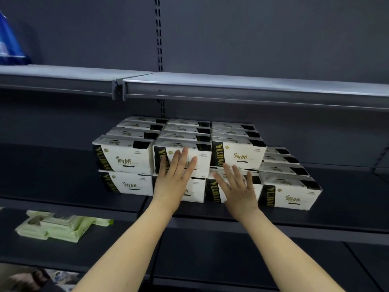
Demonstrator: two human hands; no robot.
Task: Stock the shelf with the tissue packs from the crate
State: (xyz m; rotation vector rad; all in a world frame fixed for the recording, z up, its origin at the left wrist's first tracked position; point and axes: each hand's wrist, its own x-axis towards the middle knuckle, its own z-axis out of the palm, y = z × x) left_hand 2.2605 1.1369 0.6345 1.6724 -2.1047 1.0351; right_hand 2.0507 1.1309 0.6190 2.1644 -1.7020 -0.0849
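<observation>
Flat hands (174,182) against tissue packs (237,154)

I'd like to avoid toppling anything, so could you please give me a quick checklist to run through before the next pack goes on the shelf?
1. Left hand free: ok, flat on an upper front pack, gripping nothing.
2. Right hand free: ok, fingers straight against the lower row.
3. Fronts flush: not ok, the right-end pack sits further forward.
4. Room left: ok, bare shelf to the right, and the right-end column is one layer only.
5. Crate supply: cannot tell, no crate in view.
</observation>
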